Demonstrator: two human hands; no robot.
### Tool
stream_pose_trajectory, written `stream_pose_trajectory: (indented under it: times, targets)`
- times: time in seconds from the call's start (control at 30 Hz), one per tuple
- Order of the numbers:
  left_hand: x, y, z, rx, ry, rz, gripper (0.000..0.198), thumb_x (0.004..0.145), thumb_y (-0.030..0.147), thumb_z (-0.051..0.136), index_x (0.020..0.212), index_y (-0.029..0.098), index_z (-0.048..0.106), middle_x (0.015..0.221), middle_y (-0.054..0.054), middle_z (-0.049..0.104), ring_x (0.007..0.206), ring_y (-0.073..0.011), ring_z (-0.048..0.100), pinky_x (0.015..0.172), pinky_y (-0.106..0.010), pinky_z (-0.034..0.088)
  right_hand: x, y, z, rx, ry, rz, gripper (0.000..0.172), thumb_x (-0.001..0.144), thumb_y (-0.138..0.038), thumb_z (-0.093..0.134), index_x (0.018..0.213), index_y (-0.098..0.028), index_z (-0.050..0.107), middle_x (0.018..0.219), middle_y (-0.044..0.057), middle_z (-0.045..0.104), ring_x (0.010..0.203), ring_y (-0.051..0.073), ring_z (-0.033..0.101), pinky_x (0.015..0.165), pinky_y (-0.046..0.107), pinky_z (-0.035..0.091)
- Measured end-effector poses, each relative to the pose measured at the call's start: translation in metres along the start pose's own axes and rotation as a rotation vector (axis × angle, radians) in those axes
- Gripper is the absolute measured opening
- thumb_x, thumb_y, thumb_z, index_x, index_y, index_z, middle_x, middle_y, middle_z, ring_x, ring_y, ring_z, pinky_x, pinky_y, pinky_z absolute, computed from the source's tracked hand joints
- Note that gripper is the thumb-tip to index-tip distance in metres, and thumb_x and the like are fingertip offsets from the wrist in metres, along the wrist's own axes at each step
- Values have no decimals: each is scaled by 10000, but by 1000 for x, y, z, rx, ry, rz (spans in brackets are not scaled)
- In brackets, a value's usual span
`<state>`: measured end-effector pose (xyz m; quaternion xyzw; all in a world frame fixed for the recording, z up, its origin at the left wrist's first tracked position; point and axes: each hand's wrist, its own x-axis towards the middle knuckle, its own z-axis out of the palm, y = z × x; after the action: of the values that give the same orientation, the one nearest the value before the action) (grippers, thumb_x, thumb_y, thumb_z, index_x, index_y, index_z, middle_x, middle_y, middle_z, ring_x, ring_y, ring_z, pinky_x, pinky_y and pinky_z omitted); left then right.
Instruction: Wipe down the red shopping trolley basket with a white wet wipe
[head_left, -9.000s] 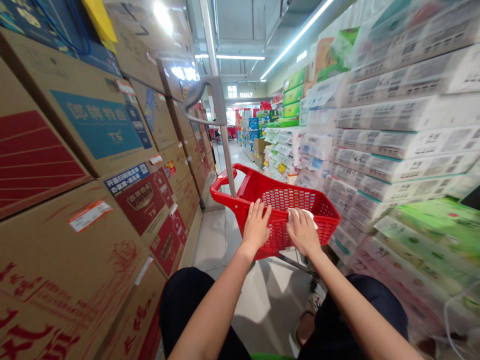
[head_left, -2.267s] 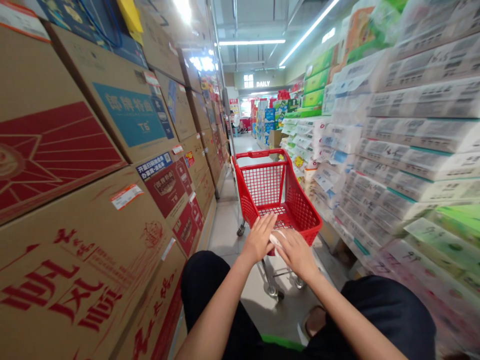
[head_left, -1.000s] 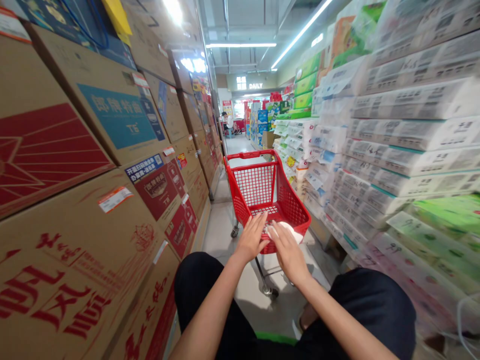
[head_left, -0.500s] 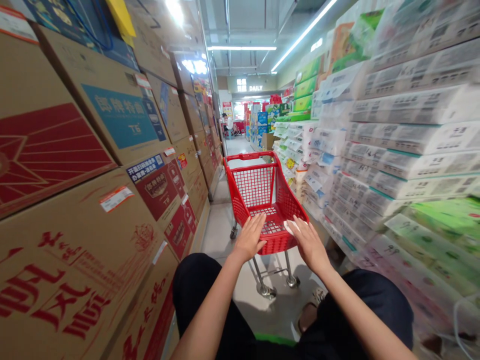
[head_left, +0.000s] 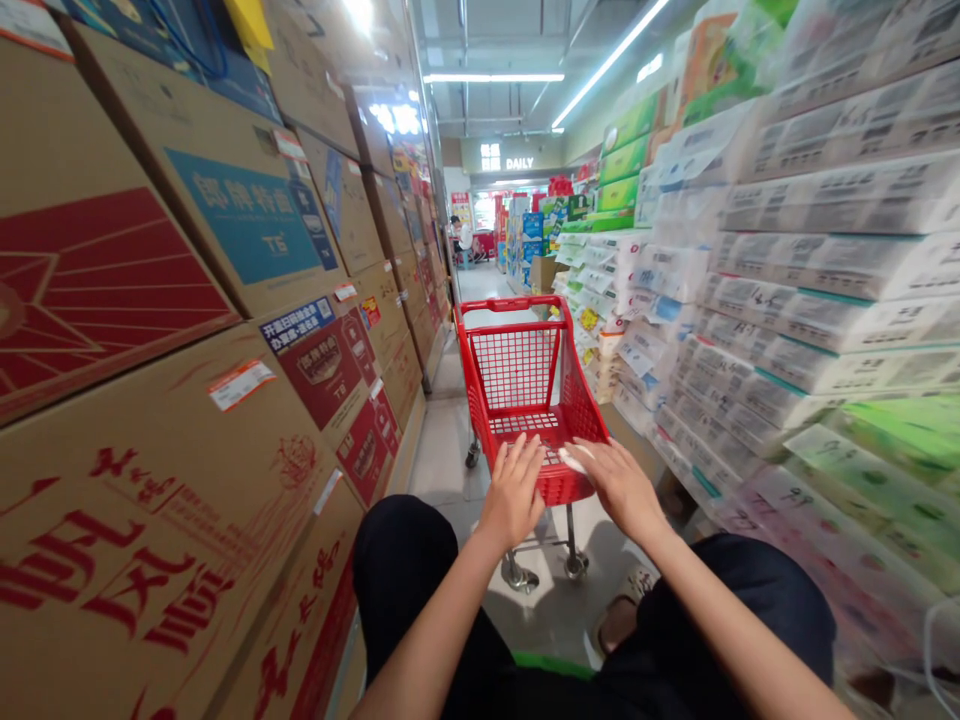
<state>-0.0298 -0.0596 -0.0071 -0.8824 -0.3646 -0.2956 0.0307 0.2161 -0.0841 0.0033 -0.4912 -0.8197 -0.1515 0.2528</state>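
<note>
A small red plastic shopping cart stands upright in the aisle in front of my knees. My left hand rests on its near rim with the fingers stretched out and apart, holding nothing. My right hand is on the right end of the same rim and grips a white cloth, which peeks out at the fingertips against the red plastic. The cart's basket looks empty.
Stacked brown cartons with red and blue print wall the left side. Wrapped tissue packs are piled high on the right. The tiled aisle floor runs on past the cart. A person is far down the aisle.
The cart was tipped towards me 9 s ago and now stands on its wheels. Within the last second my right hand has slid the cloth rightward along the near rim.
</note>
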Motion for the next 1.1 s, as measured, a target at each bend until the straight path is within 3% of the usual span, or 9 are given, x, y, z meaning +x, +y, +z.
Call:
stream_pose_trajectory:
  times: [0.1,0.17,0.33,0.53,0.67,0.83,1.0,1.1]
  targets:
    - [-1,-9,-5,-34,7,18,774,846,95,503,1588,189,301,1676,-78,242,1574,-286,128,1270,-600,125,-2,23,-3,-13,-4,19,616,939,-52,370,1496,-295,472,1459,53,588,1392,219,478,1212,535,285]
    - [-1,-12,-8,-40,-2,40,789,847,102,507,1597,195,280,1679,-73,233,1573,-276,135,1272,-586,120,-3,23,-4,-2,-9,25,569,942,-57,370,1435,-285,537,1411,56,619,1377,224,489,1206,531,301]
    - [-7,-25,-22,4,-12,40,803,904,209,547,1625,225,194,1683,-68,217,1571,-273,148,1277,-563,102,-1,-12,-5,14,4,49,502,957,-74,387,1384,-247,584,1356,95,640,1334,246,517,1189,522,350]
    - [-17,-44,-29,121,126,-170,802,959,475,589,1623,233,209,1704,-100,112,1575,-335,70,1262,-596,115,1,-63,-7,48,-28,-9,605,992,-112,402,1575,-268,361,1528,99,510,1442,241,413,1163,478,421]
    - [-17,-29,-22,118,111,-205,708,1016,409,484,1631,250,170,1712,-92,38,1577,-334,23,1250,-619,113,3,-78,-6,86,-48,-121,661,1018,-129,367,1631,-288,178,1650,74,330,1524,207,284,1197,459,395]
    - [-19,-17,-26,36,35,-154,692,1001,306,460,1628,287,169,1706,-58,119,1575,-286,123,1259,-605,101,17,-55,-1,128,-76,-268,664,1030,-128,347,1629,-327,140,1656,17,316,1538,162,234,1239,452,328]
    - [-18,-29,-34,-36,7,-140,627,1023,388,471,1606,301,257,1689,-42,207,1570,-267,158,1269,-580,125,39,-17,5,114,-15,-94,675,1014,-116,362,1619,-358,187,1625,59,380,1504,188,329,1209,532,347]
    - [-16,-32,-32,-45,16,-145,604,1026,375,474,1596,306,287,1689,-41,210,1570,-267,158,1267,-585,127,38,-21,5,99,22,-4,697,1002,-102,368,1625,-345,171,1634,83,362,1520,203,295,1190,528,377]
